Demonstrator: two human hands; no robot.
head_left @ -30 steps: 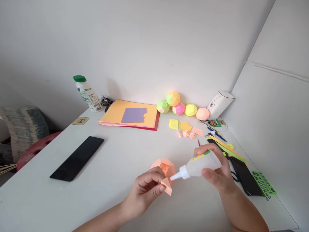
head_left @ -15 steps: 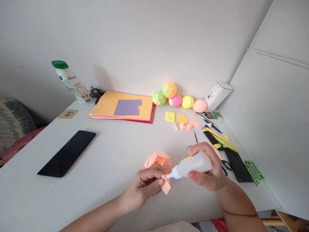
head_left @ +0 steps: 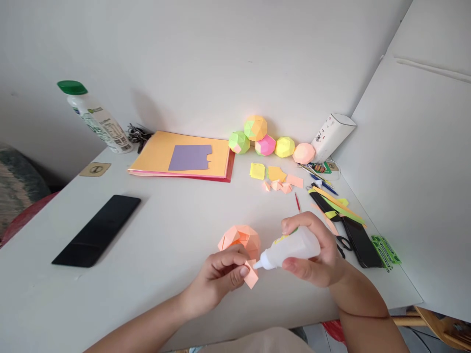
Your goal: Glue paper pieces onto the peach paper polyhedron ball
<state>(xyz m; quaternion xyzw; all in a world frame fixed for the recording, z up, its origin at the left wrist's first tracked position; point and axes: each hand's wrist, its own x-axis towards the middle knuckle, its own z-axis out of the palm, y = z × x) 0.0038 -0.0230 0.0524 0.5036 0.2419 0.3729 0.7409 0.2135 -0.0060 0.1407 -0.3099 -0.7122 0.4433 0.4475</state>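
Since the earlier frame, hands and glue bottle are shifted slightly left, with the nozzle now at the paper piece. At lower centre, the piece is pinched by the left hand; the bottle is clasped by the right hand. If oversqueezed, glue could be smeared onto the pinching hand or the paper ball just behind.

We are looking at a home craft desk set in a white-walled corner. Coloured paper sheets, folded paper balls, pens and scissors show us that.
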